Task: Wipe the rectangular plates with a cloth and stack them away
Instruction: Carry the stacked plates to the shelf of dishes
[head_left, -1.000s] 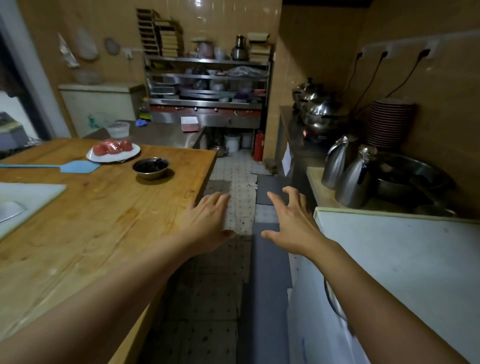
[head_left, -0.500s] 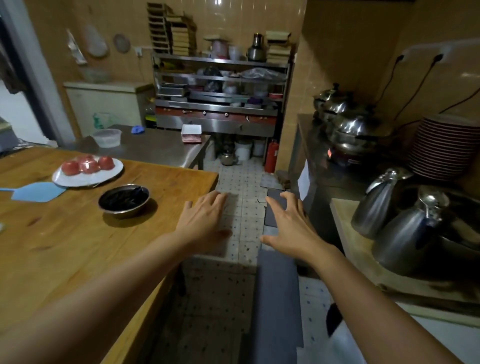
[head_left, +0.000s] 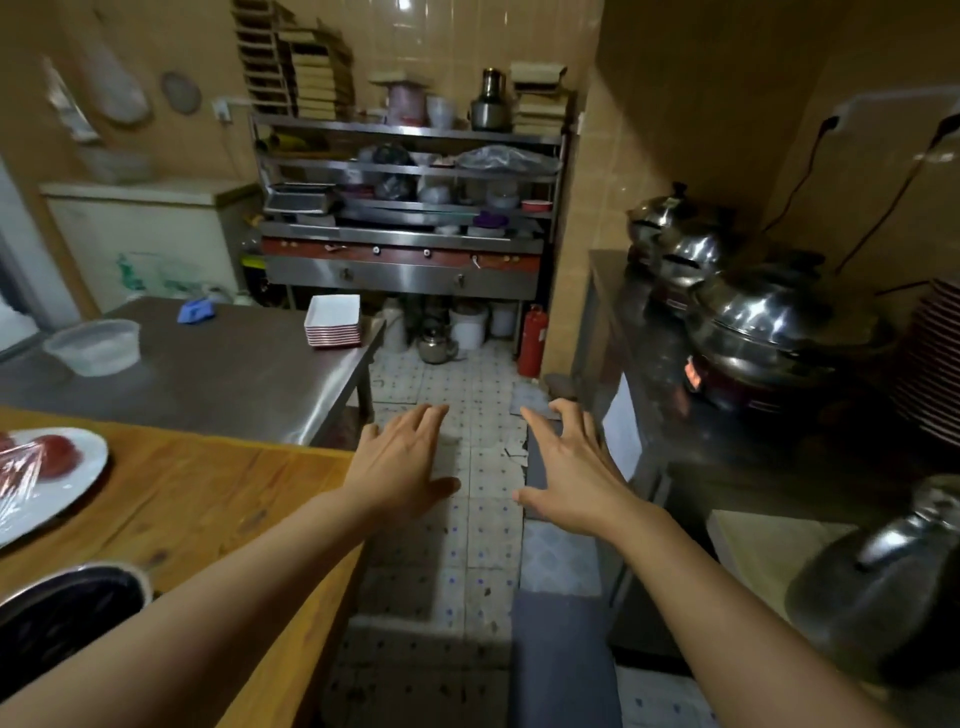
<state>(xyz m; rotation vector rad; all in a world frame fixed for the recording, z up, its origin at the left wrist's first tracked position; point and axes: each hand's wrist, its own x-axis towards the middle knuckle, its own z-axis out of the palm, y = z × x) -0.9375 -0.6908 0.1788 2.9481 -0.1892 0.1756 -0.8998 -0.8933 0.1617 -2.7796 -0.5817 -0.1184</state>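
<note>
Hands reach forward side by side over the tiled floor (head_left: 467, 519), palms down, both released and holding nothing. The left hand (head_left: 400, 467) has its fingers straight and nearly together, thumb stuck out to the right; it hovers just past the far right corner of the wooden desk (head_left: 197, 499), and whether it touches that corner cannot be told. The right hand (head_left: 571, 473) has its fingers spread wider and slightly bent, thumb pointing left toward the other thumb, with a gap between the two.

The rectangular plates (head_left: 332, 320), white inside with red rims, sit stacked at the far right corner of the steel desk (head_left: 208, 374), well apart from both hands. A blue cloth (head_left: 196, 312) lies near that desk's far edge, left of the stack, and a clear plastic tub (head_left: 93, 345) stands toward its left side.

On the wooden desk, a white round plate (head_left: 78, 483) with red food under film lies at the left edge, with a dark metal bowl (head_left: 67, 618) nearer the person.
</note>
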